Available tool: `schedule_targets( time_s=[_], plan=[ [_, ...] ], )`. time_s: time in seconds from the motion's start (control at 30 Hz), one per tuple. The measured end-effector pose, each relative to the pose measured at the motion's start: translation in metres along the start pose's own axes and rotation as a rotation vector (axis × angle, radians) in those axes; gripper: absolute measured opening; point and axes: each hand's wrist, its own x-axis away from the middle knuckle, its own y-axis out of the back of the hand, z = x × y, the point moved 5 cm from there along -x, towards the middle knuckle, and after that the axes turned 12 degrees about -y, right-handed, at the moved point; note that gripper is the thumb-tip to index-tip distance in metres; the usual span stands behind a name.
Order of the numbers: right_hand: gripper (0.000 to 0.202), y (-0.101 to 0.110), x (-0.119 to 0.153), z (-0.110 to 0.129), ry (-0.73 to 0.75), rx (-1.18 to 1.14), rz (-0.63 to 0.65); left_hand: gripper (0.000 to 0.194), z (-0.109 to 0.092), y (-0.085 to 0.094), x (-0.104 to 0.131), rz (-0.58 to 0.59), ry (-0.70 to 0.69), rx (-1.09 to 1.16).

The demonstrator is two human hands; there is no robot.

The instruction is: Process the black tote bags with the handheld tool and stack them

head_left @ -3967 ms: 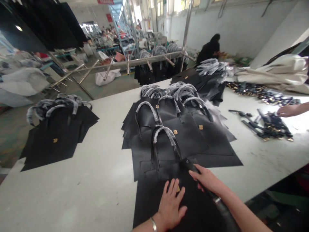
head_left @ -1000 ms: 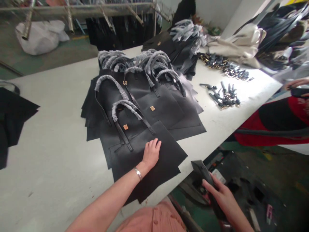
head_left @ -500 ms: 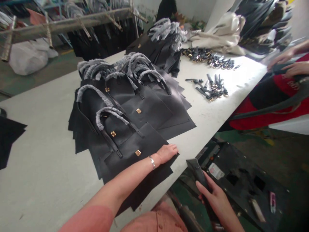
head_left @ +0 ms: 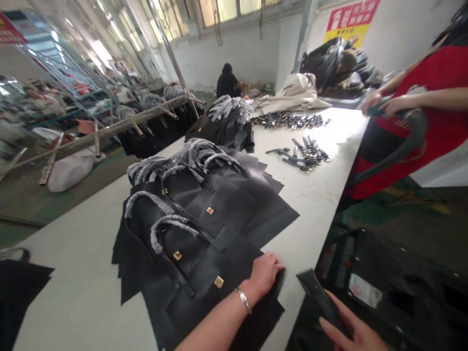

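Observation:
My left hand [head_left: 266,274], a silver bracelet at its wrist, is closed on the right corner of the top black leather panel [head_left: 234,258]. That corner bends up slightly under the fingers. The panel carries a gold clasp [head_left: 218,282] and lies on a fanned stack of black panels with wrapped handles [head_left: 175,224]. Off the table's front edge, at the lower right, my right hand [head_left: 347,321] grips a black leather strap [head_left: 321,297], its flat end pointing up and left.
Small straps with metal fittings [head_left: 309,153] lie on the white table [head_left: 84,273] beyond the stack. Across the right edge stands a person in red [head_left: 438,122], hands on a dark piece. A metal rack [head_left: 117,127] is at the left; more panels [head_left: 14,287] lie lower left.
The view has tilted up, showing more of the room. My left hand has bent the panel corner upward a little. My right hand still holds the strap.

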Motion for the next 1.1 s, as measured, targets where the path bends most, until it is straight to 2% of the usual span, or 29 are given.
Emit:
schedule_targets(
  time_s=[0.13, 0.23, 0.33, 0.37, 0.43, 0.5, 0.6, 0.8, 0.97, 1.1],
  plan=[
    [0.087, -0.003, 0.007, 0.013, 0.059, -0.011, -0.031, 0.025, -0.001, 0.005, 0.007, 0.004, 0.008, 0.184],
    [0.085, -0.008, 0.008, 0.019, 0.082, 0.038, 0.005, 0.026, 0.001, 0.014, 0.023, -0.103, 0.065, 0.256],
    [0.084, -0.015, 0.009, 0.024, 0.058, 0.093, 0.053, 0.009, 0.001, 0.017, 0.052, -0.281, 0.117, 0.16],
    [0.083, -0.017, 0.009, 0.027, 0.047, 0.106, 0.065, 0.012, -0.001, 0.014, 0.062, -0.305, 0.103, 0.099],
    [0.081, -0.023, 0.007, 0.036, 0.034, 0.121, 0.089, 0.028, -0.005, 0.003, 0.075, -0.287, 0.04, -0.02],
    [0.079, -0.031, 0.004, 0.047, 0.03, 0.117, 0.114, 0.035, -0.007, -0.007, 0.082, -0.252, -0.011, -0.103],
    [0.077, -0.038, -0.002, 0.06, 0.037, 0.106, 0.124, 0.032, -0.008, -0.013, 0.083, -0.246, -0.037, -0.156],
    [0.07, -0.035, 0.0, 0.061, -0.002, 0.236, 0.156, 0.031, -0.012, -0.006, 0.081, -0.28, -0.063, -0.149],
    [0.062, -0.044, 0.0, 0.082, 0.03, 0.297, 0.154, 0.03, -0.014, -0.003, 0.081, -0.293, -0.065, -0.145],
    [0.064, -0.045, -0.001, 0.077, 0.022, 0.329, 0.167, 0.03, -0.014, -0.001, 0.081, -0.307, -0.063, -0.12]
  ],
)
